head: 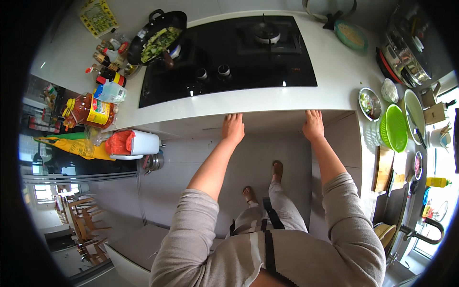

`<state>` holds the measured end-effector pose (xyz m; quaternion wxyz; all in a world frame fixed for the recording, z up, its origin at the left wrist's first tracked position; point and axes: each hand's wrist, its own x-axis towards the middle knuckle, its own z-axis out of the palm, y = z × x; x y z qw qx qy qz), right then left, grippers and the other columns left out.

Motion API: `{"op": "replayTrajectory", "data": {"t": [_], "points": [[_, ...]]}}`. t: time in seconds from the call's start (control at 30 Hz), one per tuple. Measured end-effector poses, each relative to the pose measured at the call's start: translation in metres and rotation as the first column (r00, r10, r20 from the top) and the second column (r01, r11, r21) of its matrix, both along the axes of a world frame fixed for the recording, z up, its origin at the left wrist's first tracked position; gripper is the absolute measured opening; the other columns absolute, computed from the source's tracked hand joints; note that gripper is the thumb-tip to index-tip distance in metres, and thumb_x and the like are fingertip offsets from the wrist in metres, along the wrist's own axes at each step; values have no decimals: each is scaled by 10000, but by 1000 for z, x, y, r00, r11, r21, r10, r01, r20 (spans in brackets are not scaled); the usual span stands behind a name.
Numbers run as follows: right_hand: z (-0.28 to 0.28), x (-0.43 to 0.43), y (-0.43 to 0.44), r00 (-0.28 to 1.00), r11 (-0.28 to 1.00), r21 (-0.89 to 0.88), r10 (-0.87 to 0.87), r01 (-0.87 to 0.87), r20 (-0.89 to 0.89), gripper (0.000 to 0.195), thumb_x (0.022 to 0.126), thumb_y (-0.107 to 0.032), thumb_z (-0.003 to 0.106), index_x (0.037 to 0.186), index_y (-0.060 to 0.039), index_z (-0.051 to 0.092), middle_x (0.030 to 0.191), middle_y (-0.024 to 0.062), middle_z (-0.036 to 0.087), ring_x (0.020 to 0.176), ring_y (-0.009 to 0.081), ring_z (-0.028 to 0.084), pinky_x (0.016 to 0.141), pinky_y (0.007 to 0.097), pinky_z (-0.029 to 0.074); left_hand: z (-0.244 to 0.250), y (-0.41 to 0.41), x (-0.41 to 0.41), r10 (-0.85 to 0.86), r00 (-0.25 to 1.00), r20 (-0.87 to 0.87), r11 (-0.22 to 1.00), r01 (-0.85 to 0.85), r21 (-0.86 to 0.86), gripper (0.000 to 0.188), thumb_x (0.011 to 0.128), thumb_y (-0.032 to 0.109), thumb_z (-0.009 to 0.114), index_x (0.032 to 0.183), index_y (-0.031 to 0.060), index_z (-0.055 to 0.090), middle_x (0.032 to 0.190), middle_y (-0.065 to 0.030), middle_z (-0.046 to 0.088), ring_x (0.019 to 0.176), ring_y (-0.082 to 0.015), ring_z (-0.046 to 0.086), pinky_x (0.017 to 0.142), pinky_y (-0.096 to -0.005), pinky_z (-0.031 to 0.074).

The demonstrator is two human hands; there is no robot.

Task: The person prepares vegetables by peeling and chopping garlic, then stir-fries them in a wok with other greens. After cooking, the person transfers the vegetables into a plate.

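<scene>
My left hand rests with its fingertips at the front edge of the white countertop, below the hob. My right hand touches the same edge farther right. Neither hand shows an object in it; the fingers point toward the hob and their undersides are hidden. Beyond them lies a black glass gas hob with two knobs. On its left burner, where a bluish flame shows, stands a black wok with chopped green vegetables in it. The right burner has no pan on it.
Sauce bottles and a large oil bottle stand left, near a white bin with a red liner. Along the right counter are a metal bowl, a green colander, a cutting board, a knife and a steamer pot.
</scene>
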<state>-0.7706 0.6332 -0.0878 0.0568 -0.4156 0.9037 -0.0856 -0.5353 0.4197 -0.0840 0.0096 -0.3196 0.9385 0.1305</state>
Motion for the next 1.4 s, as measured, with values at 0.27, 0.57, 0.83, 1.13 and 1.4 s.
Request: {"op": "replayTrajectory", "data": {"t": [0.27,0.57,0.83,1.13,1.4], "points": [[-2,8,15,996,979,-193,-48,62,76,583,786,27,555,1347,-96,455,1409,48,419,1359,258,331,1031,367,432,-7,11,-3,52,966,-252,990,-83,-112,482,802,29,529,1284,37,521,1327,-129,533,1249,-291,486,952,-394,488],[6,26,51,999,974,-225,33,-37,-21,461,758,-29,598,1210,-98,539,1286,42,532,1226,250,455,975,434,397,-12,37,26,34,961,-273,986,-77,-149,286,850,84,568,1123,52,647,1201,-79,631,1127,-271,587,870,-384,525],[-2,-2,75,981,920,-384,-1,77,196,294,802,-126,670,1072,-51,582,1055,135,593,974,363,555,826,442,447,13,80,61,102,966,-238,995,-103,8,83,801,186,677,824,124,627,877,9,626,880,-241,610,674,-396,520],[-50,-47,81,915,970,242,-69,-32,397,472,838,-310,666,1226,-72,544,1307,157,473,1076,368,577,876,457,498,18,125,104,196,969,-147,972,-173,160,149,719,166,728,817,106,634,834,-23,626,834,-269,601,690,-386,503],[-62,-50,98,887,916,381,-68,-126,458,428,809,-387,700,1095,-71,654,1066,204,652,1013,371,619,854,459,508,17,144,126,164,978,-132,973,-138,186,153,745,191,710,808,112,594,820,-19,582,850,-258,587,652,-400,500]]}}
